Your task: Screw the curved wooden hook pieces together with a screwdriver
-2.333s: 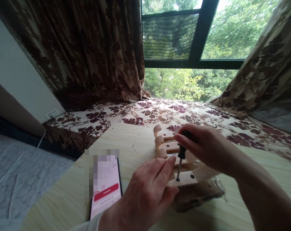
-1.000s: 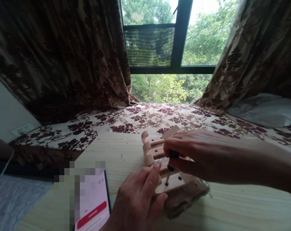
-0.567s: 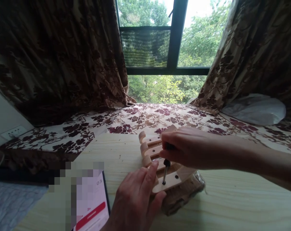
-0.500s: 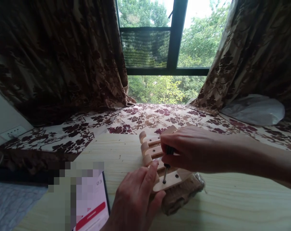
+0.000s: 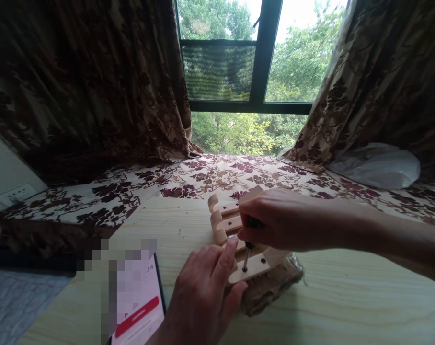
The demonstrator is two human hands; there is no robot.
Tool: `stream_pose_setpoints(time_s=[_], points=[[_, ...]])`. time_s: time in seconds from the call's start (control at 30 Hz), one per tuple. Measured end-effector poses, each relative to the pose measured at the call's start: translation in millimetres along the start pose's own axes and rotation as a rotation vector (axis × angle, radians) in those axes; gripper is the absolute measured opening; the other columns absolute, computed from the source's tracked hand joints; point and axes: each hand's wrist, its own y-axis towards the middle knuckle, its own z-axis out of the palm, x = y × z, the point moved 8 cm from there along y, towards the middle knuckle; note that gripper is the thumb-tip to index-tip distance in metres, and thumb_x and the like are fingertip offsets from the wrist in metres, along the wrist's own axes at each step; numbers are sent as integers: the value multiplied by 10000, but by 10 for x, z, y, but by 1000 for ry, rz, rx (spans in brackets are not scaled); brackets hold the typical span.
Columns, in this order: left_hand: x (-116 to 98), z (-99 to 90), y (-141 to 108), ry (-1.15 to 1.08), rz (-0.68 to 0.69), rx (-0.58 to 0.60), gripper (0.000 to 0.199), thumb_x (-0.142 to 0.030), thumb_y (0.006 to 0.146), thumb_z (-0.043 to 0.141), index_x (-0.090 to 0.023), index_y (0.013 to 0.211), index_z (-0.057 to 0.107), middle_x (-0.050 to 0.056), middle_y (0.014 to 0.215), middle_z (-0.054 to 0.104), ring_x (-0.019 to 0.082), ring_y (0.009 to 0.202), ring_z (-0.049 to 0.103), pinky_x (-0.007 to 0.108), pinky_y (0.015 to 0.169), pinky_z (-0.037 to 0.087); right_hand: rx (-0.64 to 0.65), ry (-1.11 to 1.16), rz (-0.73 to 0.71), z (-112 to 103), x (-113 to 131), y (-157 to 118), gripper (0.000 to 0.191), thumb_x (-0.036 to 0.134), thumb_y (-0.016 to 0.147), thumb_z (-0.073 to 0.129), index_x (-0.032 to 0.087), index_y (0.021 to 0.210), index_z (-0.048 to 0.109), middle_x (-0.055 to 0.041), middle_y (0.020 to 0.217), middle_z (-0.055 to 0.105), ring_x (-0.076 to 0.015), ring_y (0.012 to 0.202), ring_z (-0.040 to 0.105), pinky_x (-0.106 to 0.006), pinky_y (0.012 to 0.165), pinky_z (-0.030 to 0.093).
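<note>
On the light wood-grain table (image 5: 347, 297), near its middle, a wooden rack (image 5: 253, 267), pale and smooth: parallel slats (image 5: 235, 222) with dark round spots, and curled pieces (image 5: 216, 221) like short hooks along the left side. Partly under it, a wrinkled brown bundle (image 5: 273, 290) in shiny clear film. Over the near left end, left hand (image 5: 203, 287) clamped on the rack with index finger and thumb. Right hand (image 5: 275, 218) closed around the black handle of a screwdriver (image 5: 252, 222), with the thin metal shaft slightly tilted and its tip at a dark spot of the nearest slat. Hidden behind this hand: the right part of the farther slats. At left, a phone (image 5: 140, 297), partly blurred. Beyond, floral cloth (image 5: 221, 177), heavy patterned curtains (image 5: 131, 86), a dark-framed window (image 5: 257, 86) and, at right, a whitish plastic bag (image 5: 379, 165).
</note>
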Motion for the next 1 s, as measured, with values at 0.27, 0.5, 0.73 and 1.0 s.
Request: stream_pose_setpoints(time_s=[0.27, 0.5, 0.73, 1.0], points=[[-9, 0, 21, -23, -6, 10, 534, -166, 823, 602, -144, 1321, 410, 72, 984, 605, 218, 873, 557, 365, 753, 511, 96, 0, -151, -45, 159, -73, 133, 270, 898, 476, 177, 870, 567, -14, 714, 554, -108, 600, 417, -259, 536, 274], [-29, 0, -11, -15, 23, 15, 560, -219, 854, 586, -113, 1360, 370, 88, 998, 609, 221, 862, 556, 377, 748, 507, 70, 80, 12, 91, -72, 68, 204, 336, 867, 505, 178, 747, 552, 5, 649, 555, -84, 522, 394, -238, 466, 260], [-3, 3, 16, -48, -23, 39, 570, -192, 831, 607, -128, 1351, 383, 78, 1008, 616, 221, 880, 557, 379, 770, 507, 91, 25, -51, 1, 10, -41, 121, 303, 859, 518, 198, 818, 563, 16, 666, 558, -83, 525, 390, -231, 464, 253], [-31, 5, 19, -81, -17, 39, 598, -148, 803, 619, -108, 1345, 371, 85, 1000, 625, 225, 865, 567, 389, 762, 521, 110, 125, -67, 51, 21, 11, 113, 244, 857, 492, 184, 797, 565, 20, 640, 540, -74, 507, 390, -218, 462, 262]])
